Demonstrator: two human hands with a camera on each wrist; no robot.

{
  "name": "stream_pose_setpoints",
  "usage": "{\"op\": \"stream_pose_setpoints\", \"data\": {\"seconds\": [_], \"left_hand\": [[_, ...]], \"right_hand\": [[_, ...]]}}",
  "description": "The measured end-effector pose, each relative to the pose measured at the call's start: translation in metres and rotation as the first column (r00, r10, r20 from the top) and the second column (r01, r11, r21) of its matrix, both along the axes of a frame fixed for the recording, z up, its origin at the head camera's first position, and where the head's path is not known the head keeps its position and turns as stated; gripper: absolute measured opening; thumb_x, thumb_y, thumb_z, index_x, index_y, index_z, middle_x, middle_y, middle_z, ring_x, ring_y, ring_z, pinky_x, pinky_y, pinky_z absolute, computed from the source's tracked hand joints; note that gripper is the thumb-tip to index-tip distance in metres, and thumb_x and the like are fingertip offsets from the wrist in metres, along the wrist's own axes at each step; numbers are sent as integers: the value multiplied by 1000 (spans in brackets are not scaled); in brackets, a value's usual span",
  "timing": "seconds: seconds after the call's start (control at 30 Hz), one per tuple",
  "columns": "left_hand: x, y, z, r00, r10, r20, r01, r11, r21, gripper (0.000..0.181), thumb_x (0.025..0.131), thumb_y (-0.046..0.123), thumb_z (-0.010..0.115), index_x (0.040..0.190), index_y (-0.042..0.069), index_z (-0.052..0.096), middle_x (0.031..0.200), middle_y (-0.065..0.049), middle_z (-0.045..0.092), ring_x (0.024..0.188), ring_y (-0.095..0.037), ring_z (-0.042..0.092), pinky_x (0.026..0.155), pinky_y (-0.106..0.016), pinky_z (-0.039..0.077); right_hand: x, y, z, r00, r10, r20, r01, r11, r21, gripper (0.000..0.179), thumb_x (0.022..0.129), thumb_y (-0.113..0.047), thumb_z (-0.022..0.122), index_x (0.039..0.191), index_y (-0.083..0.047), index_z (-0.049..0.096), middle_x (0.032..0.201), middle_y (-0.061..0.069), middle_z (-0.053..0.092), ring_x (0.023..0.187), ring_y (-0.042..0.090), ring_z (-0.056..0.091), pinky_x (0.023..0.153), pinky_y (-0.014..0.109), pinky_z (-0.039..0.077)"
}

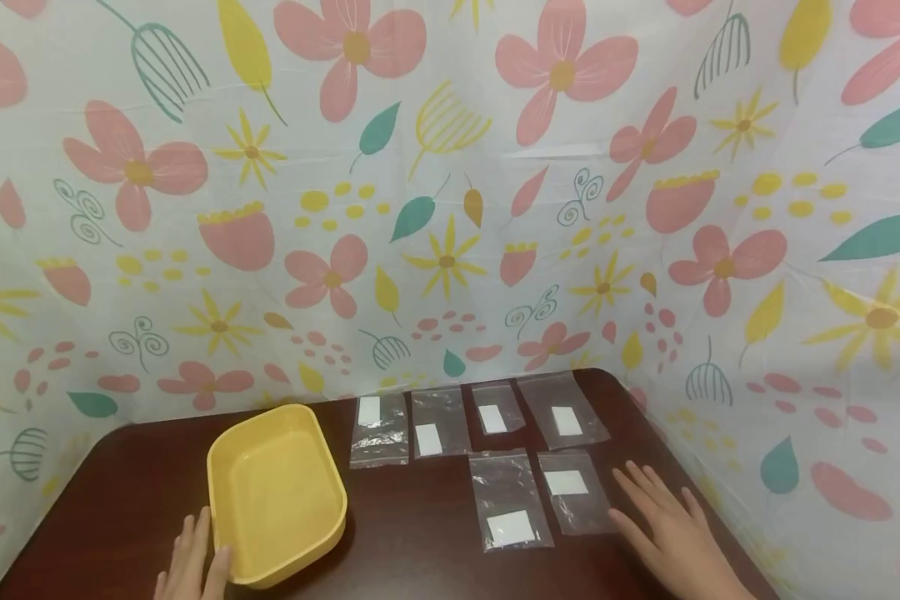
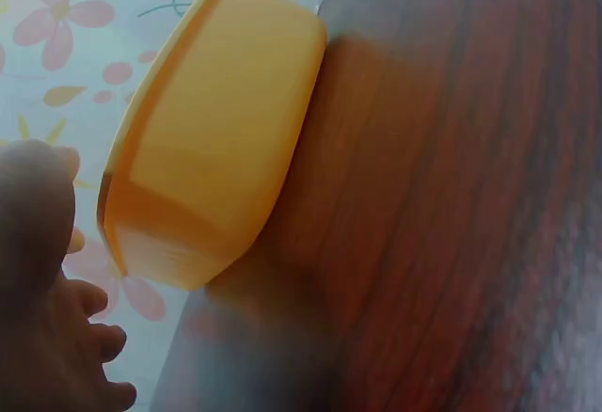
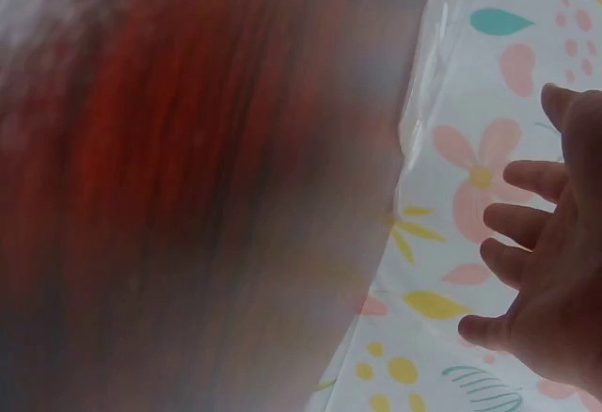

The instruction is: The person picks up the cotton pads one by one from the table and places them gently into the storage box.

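A yellow plastic tray [image 1: 279, 500] with nothing in it stands on the left part of the table. My left hand [image 1: 191, 560] is at its near left corner, fingers straight; whether it touches the rim I cannot tell. In the left wrist view, the hand [image 2: 56, 309] appears beside the tray's outer wall [image 2: 216, 120]. My right hand [image 1: 671, 533], fingers spread, holds nothing and is just right of a small clear zip bag [image 1: 585, 508] with a white label. The right wrist view shows that hand [image 3: 555, 261] near the table edge.
Several more clear bags with white labels lie on the dark wood table [image 1: 412, 533], among them a front bag [image 1: 506, 483] and a back right bag [image 1: 570, 392]. A flower-printed cloth [image 1: 450, 208] rises behind the table and along its sides.
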State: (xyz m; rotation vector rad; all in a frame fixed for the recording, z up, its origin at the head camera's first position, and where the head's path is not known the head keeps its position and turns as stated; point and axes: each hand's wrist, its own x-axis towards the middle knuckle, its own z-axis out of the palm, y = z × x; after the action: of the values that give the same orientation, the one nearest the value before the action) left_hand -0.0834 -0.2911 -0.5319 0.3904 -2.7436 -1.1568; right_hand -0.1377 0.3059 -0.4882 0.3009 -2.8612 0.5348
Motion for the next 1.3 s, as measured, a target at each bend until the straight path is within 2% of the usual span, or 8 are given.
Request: {"op": "stream_pose_setpoints", "data": {"seconds": [0.2, 0.37, 0.57, 0.8, 1.03, 1.17, 1.27, 1.3], "left_hand": [[-5, 5, 9, 999, 31, -43, -21, 974, 224, 72, 108, 50, 33, 162, 24, -6, 165, -18, -12, 145, -53, -5, 110, -74, -4], [-13, 8, 14, 997, 73, -39, -56, 941, 334, 73, 108, 45, 35, 161, 26, -11, 164, -18, -12, 143, -58, 1, 110, -75, 7], [-22, 16, 16, 995, 72, -65, -37, 899, 437, 73, 110, 36, 36, 161, 18, -13, 163, -21, -15, 145, -51, -7, 115, -67, -2], [-27, 24, 20, 992, 122, 30, -121, 863, 490, 69, 109, 41, 30, 160, 24, -13, 164, -17, -13, 146, -49, -3, 117, -65, 1], [-29, 31, 22, 987, 158, 31, -146, 795, 589, 64, 110, 36, 25, 160, 26, -13, 165, -19, -7, 143, -52, 15, 117, -64, 10], [-30, 33, 21, 980, 194, 44, -181, 773, 608, 61, 110, 32, 23, 161, 27, -9, 166, -21, 3, 138, -48, 27, 101, -27, 45], [-29, 35, 20, 974, 219, 55, -204, 749, 630, 60, 110, 31, 24, 161, 29, -7, 166, -19, 6, 136, -46, 30, 71, -4, 38], [-29, 35, 19, 972, 230, 55, -212, 744, 634, 59, 110, 31, 24, 162, 30, -5, 166, -17, 5, 137, -46, 29, 71, -4, 37]], "right_hand": [[-5, -6, 5, 998, 43, -45, -45, 997, -62, 58, 99, -39, 64, 147, -9, 52, 151, 19, 46, 139, 46, 36, 108, 72, 24], [-7, -13, 9, 991, 54, -119, -66, 993, -95, 55, 96, -35, 70, 144, -9, 57, 146, 18, 52, 131, 44, 48, 99, 67, 41], [-8, -23, 9, 989, 45, -140, -63, 990, -129, 53, 97, -33, 70, 142, -8, 58, 142, 18, 55, 125, 42, 54, 96, 65, 44], [-13, -31, 2, 978, 80, -190, -108, 984, -141, 51, 95, -27, 73, 142, -14, 59, 128, 7, 62, 115, 29, 61, 92, 57, 51], [-18, -39, -7, 977, 100, -187, -141, 965, -222, 48, 90, -21, 78, 132, -2, 65, 97, -4, 64, 76, -1, 56, 65, 30, 55], [-20, -41, -11, 989, 81, -125, -109, 966, -233, 48, 87, -23, 81, 128, -3, 67, 92, -3, 64, 72, 2, 54, 63, 29, 54], [-23, -40, -13, 996, 54, -69, -69, 970, -234, 49, 86, -25, 82, 127, -3, 69, 91, -2, 64, 72, 4, 54, 63, 28, 53], [-24, -40, -14, 997, 50, -56, -62, 970, -236, 48, 86, -25, 83, 126, -2, 69, 90, -1, 64, 71, 4, 54, 63, 28, 53]]}}
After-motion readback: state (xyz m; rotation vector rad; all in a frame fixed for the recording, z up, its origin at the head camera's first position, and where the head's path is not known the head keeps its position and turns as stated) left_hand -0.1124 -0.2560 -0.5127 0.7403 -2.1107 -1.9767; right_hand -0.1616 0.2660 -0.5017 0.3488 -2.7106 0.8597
